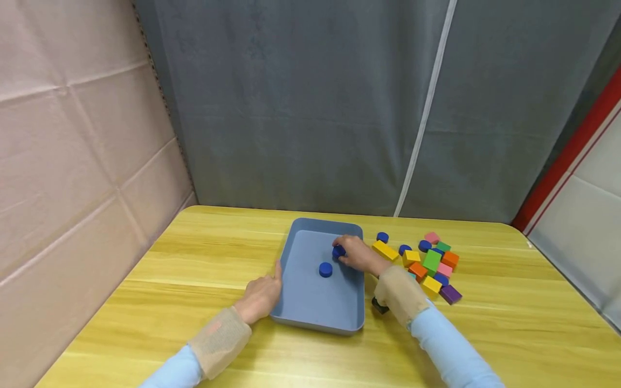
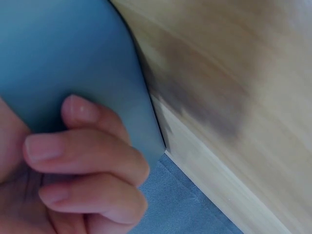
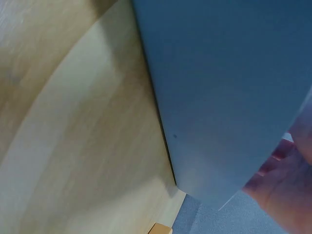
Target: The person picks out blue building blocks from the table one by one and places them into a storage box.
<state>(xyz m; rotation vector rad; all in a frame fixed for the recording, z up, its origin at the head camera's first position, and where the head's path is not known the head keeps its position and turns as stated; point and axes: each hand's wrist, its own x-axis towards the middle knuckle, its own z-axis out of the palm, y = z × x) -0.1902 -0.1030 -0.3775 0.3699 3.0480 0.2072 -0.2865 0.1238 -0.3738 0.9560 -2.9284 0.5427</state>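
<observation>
A grey-blue tray [image 1: 303, 302] lies on the wooden table. Inside it my right hand [image 1: 358, 253] pinches a round blue block [image 1: 338, 251] by the tray's right wall. Another round blue block [image 1: 325, 269] lies flat on the tray floor, just in front of those fingers. At the tray's left wall rests my left hand [image 1: 262, 295], one finger laid along the rim. The other fingers [image 2: 87, 151] of that hand are loosely bent beside the outer wall in the left wrist view. The right wrist view shows the tray's outer side [image 3: 219, 107], with the right hand's fingertips mostly hidden behind it.
Right of the tray lies a loose group of coloured blocks: a green block [image 1: 431, 261], a purple block [image 1: 451, 294], a long yellow block [image 1: 385, 250] and several others. A dark block [image 1: 380, 306] sits partly behind the right wrist. A grey curtain [image 1: 301, 108] hangs beyond the table.
</observation>
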